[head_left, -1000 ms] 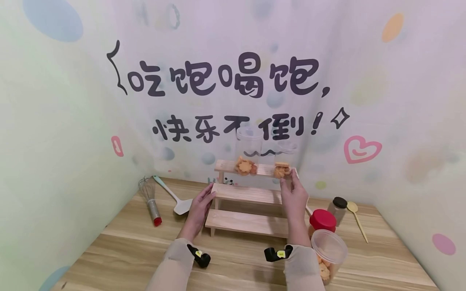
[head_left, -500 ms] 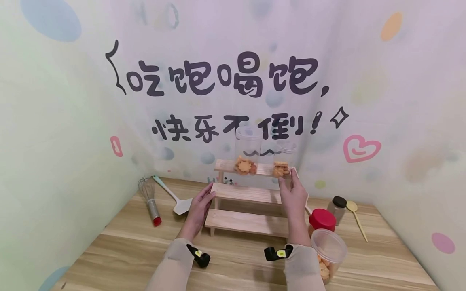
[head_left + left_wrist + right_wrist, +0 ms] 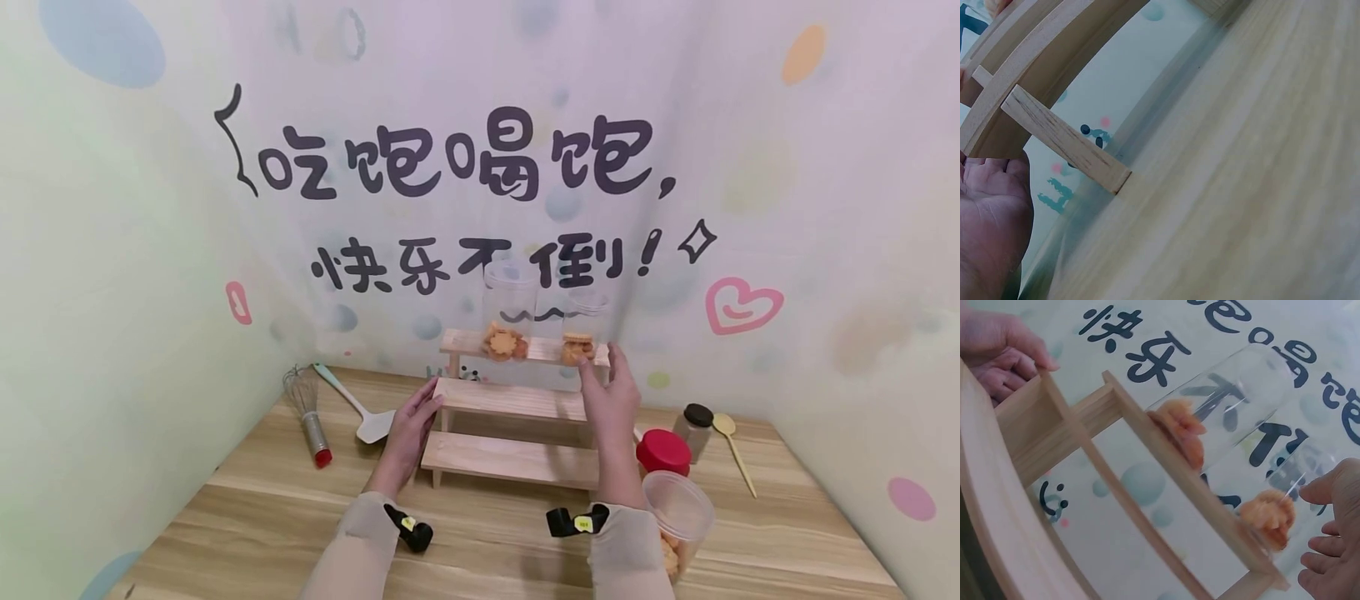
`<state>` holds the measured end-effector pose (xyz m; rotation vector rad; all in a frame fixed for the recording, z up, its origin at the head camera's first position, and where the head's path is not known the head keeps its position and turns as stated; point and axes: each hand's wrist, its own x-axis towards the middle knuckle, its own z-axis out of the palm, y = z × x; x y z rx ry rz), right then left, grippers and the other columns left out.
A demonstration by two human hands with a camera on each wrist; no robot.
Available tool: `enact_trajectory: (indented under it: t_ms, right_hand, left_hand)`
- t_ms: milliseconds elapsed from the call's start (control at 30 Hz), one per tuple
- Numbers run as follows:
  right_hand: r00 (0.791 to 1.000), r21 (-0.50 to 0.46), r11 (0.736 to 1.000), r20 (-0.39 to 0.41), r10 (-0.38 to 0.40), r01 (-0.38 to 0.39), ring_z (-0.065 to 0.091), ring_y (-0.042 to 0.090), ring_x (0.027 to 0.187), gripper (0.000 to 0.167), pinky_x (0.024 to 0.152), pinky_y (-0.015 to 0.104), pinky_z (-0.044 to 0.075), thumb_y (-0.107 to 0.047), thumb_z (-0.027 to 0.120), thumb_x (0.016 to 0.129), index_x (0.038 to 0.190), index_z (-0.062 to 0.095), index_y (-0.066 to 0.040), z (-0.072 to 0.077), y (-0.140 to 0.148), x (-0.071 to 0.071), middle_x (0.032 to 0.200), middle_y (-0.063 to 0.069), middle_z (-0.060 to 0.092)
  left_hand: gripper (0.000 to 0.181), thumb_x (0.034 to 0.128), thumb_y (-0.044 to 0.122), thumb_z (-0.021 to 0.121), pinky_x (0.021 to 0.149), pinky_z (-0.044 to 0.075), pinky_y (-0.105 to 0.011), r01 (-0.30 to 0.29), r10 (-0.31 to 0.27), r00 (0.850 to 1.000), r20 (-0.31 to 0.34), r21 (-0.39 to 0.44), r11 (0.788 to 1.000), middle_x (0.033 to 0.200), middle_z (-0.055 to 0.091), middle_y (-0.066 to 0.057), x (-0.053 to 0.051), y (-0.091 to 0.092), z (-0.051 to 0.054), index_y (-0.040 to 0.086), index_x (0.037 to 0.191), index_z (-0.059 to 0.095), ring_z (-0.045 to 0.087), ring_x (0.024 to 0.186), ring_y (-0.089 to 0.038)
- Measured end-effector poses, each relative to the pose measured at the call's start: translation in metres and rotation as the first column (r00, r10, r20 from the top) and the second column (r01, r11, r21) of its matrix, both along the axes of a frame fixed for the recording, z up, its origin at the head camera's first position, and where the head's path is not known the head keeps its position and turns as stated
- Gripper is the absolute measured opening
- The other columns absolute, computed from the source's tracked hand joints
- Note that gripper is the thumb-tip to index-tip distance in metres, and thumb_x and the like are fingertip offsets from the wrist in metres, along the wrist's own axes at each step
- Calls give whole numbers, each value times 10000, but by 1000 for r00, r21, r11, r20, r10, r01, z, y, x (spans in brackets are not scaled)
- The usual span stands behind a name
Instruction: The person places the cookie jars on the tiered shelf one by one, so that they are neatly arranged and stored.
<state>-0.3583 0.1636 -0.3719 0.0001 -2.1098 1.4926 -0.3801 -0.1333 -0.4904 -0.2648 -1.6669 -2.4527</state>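
A three-tier wooden stand (image 3: 510, 458) rises on the table. My left hand (image 3: 408, 425) holds the left end of its middle shelf; the right wrist view shows the fingers (image 3: 1019, 362) curled at that end. On the top shelf, a taller clear jar (image 3: 512, 300) and a shorter clear jar (image 3: 587, 321) stand upright, cookies at the bottom of each. My right hand (image 3: 611, 408) is beside the shorter jar, thumb and fingers spread. In the right wrist view the thumb (image 3: 1322, 490) is very near the jar; whether it touches is unclear.
At the left lie a whisk (image 3: 311, 421) and a white spatula (image 3: 375, 425). On the right are a red-lidded jar (image 3: 663, 450), a clear cookie jar (image 3: 682, 517), a black-capped jar (image 3: 696, 429) and a yellow spoon (image 3: 737, 450). A printed curtain (image 3: 480, 67) hangs behind.
My right hand has shifted slightly right and its fingers have loosened from around the shorter jar. The left hand stays at the shelf end, and both jars stay on the top shelf.
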Motion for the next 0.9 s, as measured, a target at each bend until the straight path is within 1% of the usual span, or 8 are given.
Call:
enact_trajectory:
  t_ms: [233,300,367,500,667,767,833,900]
  right_hand:
    - [999,-2,1000,-46,-9,9,377,308,1440,668,1162,523,344,-376,663,974,1531,422,-99,19,2,14,1545,133,442]
    - [999,30,999,-50,14,-13,347,291,1459,666,1178,537,312,-377,674,967,1529,430,-115,23,4,16,1565,103,420]
    - [997,73,996,-44,56,-53,306,285,1479,663,1188,559,278,-374,679,965,1533,431,-138,29,6,19,1590,65,385]
    - [991,152,981,-38,130,-123,263,274,1497,661,1189,597,242,-375,683,963,1541,425,-186,39,11,26,1612,18,347]
    - [987,190,970,-35,160,-150,269,283,1493,681,1178,613,253,-425,681,954,1551,412,-237,49,19,40,1610,3,348]
    - [984,219,962,-44,174,-161,272,278,1491,686,1171,621,261,-450,680,948,1552,405,-279,51,25,47,1608,-21,346]
    - [979,257,951,-64,193,-170,277,278,1489,675,1161,635,267,-445,679,951,1550,407,-291,51,30,51,1609,-27,346]
    - [971,310,934,-95,217,-179,287,282,1486,662,1148,650,279,-412,683,957,1548,410,-291,50,35,52,1609,-18,349]
  left_hand:
    - [583,976,223,672,1197,286,-335,-3,3,1000,8,4,1000,1569,408,-100,1,3,0,74,1501,467,366,1440,-203]
    - [584,976,227,673,1198,286,-339,-1,1,1000,10,6,1000,1571,404,-98,1,3,0,76,1502,467,364,1441,-202]
    - [586,979,227,672,1200,283,-340,2,-2,1000,8,8,1000,1575,397,-97,0,3,0,74,1504,462,358,1445,-200]
    - [601,981,225,671,1200,283,-332,2,-3,1000,4,10,1000,1583,383,-99,-2,4,0,63,1513,444,347,1453,-200]
    - [603,984,214,663,1196,283,-315,-12,12,1000,10,-3,1000,1588,376,-97,-1,2,2,63,1521,433,345,1454,-199]
    - [622,986,206,657,1202,273,-322,-11,11,1000,9,-10,1000,1594,363,-103,-1,1,2,44,1531,407,333,1460,-206]
    - [631,986,208,657,1206,268,-332,-9,9,1000,8,-15,1000,1597,357,-110,0,1,2,35,1534,398,328,1463,-216]
    - [632,987,209,656,1209,265,-342,-7,8,1000,8,-16,1000,1598,354,-115,0,1,2,32,1534,395,328,1464,-224]
